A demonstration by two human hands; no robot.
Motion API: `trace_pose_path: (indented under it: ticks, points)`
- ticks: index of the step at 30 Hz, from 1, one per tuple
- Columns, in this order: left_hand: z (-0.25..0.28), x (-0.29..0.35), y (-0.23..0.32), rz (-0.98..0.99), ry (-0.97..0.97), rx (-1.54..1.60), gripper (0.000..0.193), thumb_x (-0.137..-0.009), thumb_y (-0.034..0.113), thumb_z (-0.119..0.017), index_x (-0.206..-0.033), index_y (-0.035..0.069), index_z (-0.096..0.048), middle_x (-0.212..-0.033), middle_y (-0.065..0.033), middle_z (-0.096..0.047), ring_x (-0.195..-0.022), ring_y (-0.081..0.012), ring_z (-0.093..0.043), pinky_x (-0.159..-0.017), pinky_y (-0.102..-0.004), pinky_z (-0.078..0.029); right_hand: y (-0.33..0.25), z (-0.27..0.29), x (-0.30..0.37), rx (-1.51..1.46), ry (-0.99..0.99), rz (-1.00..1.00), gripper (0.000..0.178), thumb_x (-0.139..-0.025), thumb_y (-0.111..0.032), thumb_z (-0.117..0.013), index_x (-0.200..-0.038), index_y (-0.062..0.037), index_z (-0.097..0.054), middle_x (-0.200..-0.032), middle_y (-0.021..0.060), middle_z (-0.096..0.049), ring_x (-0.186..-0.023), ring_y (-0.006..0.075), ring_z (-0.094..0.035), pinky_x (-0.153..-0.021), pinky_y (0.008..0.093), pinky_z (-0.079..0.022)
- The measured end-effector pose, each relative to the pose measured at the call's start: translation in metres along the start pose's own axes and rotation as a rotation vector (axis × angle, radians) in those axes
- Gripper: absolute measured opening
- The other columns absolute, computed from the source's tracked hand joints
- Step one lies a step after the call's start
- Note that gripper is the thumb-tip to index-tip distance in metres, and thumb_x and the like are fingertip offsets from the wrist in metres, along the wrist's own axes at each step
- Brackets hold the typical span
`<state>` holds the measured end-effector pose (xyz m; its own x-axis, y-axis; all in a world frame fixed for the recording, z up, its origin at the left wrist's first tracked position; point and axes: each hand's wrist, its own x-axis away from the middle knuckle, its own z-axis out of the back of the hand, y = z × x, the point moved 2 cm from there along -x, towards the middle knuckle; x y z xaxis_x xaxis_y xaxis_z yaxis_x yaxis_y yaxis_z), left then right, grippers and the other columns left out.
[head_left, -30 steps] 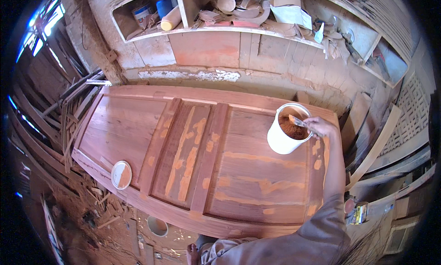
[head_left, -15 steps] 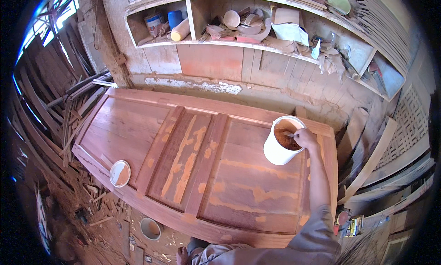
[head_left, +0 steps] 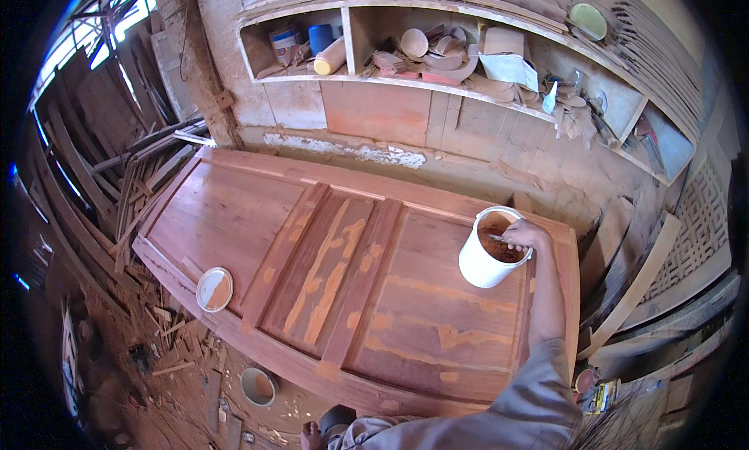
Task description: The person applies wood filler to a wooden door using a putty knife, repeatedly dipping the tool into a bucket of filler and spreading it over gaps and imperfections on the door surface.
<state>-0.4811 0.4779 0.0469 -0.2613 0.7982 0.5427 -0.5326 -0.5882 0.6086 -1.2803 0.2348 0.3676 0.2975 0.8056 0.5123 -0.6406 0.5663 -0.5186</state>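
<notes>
On the right part of a reddish wooden panelled door point(head_left: 257, 165) stands a white bucket point(head_left: 485, 266) with brown, paste-like filler point(head_left: 499, 249) inside. My right hand point(head_left: 526, 234) is closed at the bucket's right rim, gripping what looks like a putty knife point(head_left: 496, 238), its pale blade over the filler. Orange-brown filler streaks mark the door's panels and rails. The bucket's round lid point(head_left: 214, 289), smeared with filler, lies near the door's front left edge. My left hand point(head_left: 310, 434) hangs low at the lower edge, fingers curled; what it holds, if anything, is hidden.
Below the door's front edge a grey bucket point(head_left: 258, 387) stands on a floor strewn with wood scraps. Shelves point(head_left: 349, 44) of containers and sanding scraps run along the back wall. Boards lean at left, and a pale plank point(head_left: 636, 286) leans at right.
The whole view has shifted, so the door and bucket appear slightly right and lower. My right hand stays at the bucket with the putty knife, its grip turned slightly.
</notes>
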Motion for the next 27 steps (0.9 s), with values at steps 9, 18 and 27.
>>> trace_pose_path:
  ticks: [9, 18, 27]
  points:
    - [-0.002, 0.004, 0.000, -0.081, -0.004, -0.072, 0.038, -0.094, 0.033, -0.053, -0.109, -0.001, -0.061, -0.094, -0.0183, -0.067, -0.085, -0.0298, -0.065, -0.076, -0.0407, -0.051, 0.049, -0.037, 0.074, -0.663, 0.159, 0.006, 0.027, -0.097, -0.027, -0.049, -0.090, -0.0034, -0.061, -0.067, 0.0025, -0.056, -0.047, 0.0104, -0.050, -0.039, 0.0254, -0.040]
    - [0.009, 0.009, 0.009, -0.070, 0.033, 0.051, 0.036, -0.092, 0.032, -0.056, -0.105, -0.001, -0.063, -0.092, -0.0188, -0.069, -0.087, -0.0312, -0.067, -0.077, -0.0396, -0.050, 0.049, -0.077, 0.088, -0.771, 0.481, 0.236, 0.011, -0.093, -0.016, -0.059, -0.091, -0.0062, -0.059, -0.067, 0.0025, -0.057, -0.050, 0.0129, -0.056, -0.044, 0.0296, -0.043]
    - [0.004, 0.023, 0.029, -0.035, -0.074, -0.035, 0.042, -0.094, 0.035, -0.051, -0.111, -0.002, -0.060, -0.102, -0.0186, -0.067, -0.093, -0.0287, -0.064, -0.080, -0.0417, -0.050, 0.042, -0.149, 0.109, -0.351, 1.000, 0.224, 0.028, -0.081, 0.000, -0.070, -0.099, -0.0062, -0.050, -0.077, 0.0004, -0.047, -0.067, 0.0097, -0.046, -0.062, 0.0277, -0.042]
